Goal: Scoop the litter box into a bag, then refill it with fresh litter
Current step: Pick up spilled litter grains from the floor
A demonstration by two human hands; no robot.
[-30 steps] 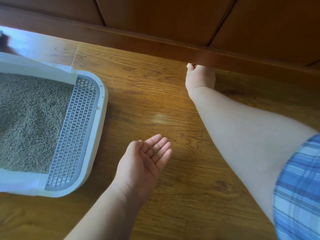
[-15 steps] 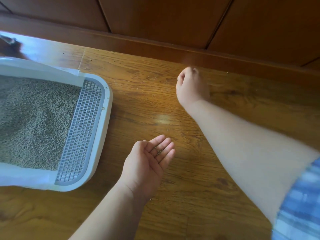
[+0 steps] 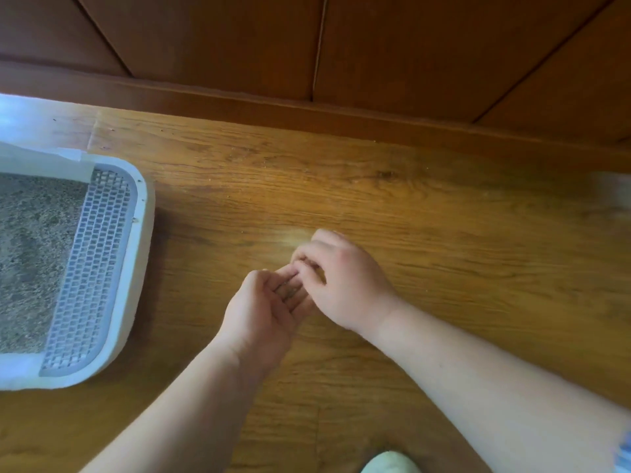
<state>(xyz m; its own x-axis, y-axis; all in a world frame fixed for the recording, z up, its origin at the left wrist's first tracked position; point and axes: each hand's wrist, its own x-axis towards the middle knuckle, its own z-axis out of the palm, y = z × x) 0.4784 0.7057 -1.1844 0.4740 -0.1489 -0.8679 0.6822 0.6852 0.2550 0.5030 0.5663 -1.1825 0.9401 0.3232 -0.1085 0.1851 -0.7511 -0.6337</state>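
Note:
A white litter box (image 3: pixel 136 268) with a grey perforated grate (image 3: pixel 92 268) sits on the wooden floor at the left, and grey litter (image 3: pixel 30 257) fills its tray. My left hand (image 3: pixel 263 312) is held palm up in the middle of the floor, cupped around a few litter grains (image 3: pixel 290 290) on its fingers. My right hand (image 3: pixel 345 285) is right beside it, palm down, with pinched fingertips touching the left fingers. Whether the right fingertips hold grains is hidden.
A dark wooden baseboard and panelled wall (image 3: pixel 307 107) run along the top. Small stray grains (image 3: pixel 266 162) dot the floor near it. A pale green object (image 3: pixel 392 464) shows at the bottom edge. A blurred pale patch (image 3: pixel 614 192) lies at the right edge.
My right hand has pulled back from under the baseboard and come down to meet my cupped left hand. The view has shifted, so the litter box sits further left.

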